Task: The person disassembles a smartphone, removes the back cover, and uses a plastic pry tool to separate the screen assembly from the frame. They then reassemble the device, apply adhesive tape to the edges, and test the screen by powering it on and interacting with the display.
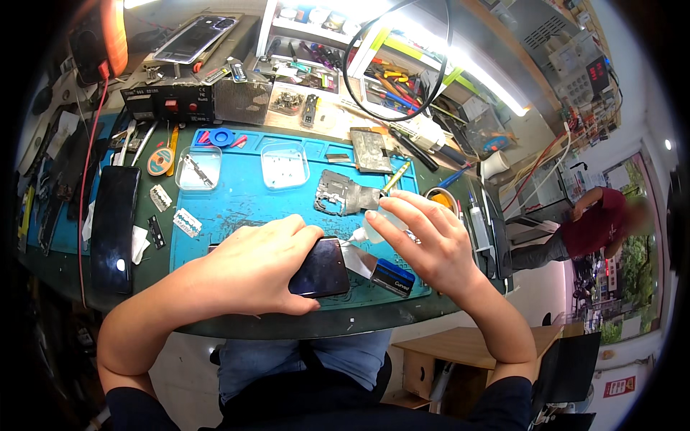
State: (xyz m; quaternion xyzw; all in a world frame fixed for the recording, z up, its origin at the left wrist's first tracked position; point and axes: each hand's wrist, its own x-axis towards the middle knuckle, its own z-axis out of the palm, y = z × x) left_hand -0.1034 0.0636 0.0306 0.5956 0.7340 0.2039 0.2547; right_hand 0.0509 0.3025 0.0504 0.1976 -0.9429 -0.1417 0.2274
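Observation:
My left hand [269,255] is closed round a dark smartphone [325,269] lying on the blue work mat, covering its left part. A thin metal pry blade [359,260] with a blue and black handle [392,277] lies against the phone's right edge. My right hand [431,233] grips a small translucent squeeze bottle [374,228] between thumb and fingers. The bottle tilts so that its white nozzle [353,238] points at the phone's upper right edge, close to the blade. Whether liquid comes out is too small to tell.
Behind my hands lie a dark phone part [336,194] and two clear trays [198,169] [284,167] holding small parts. Razor blades [188,222] and a large dark phone [116,228] are at left. Tool bins [395,86] stand behind. A person [596,223] stands at far right.

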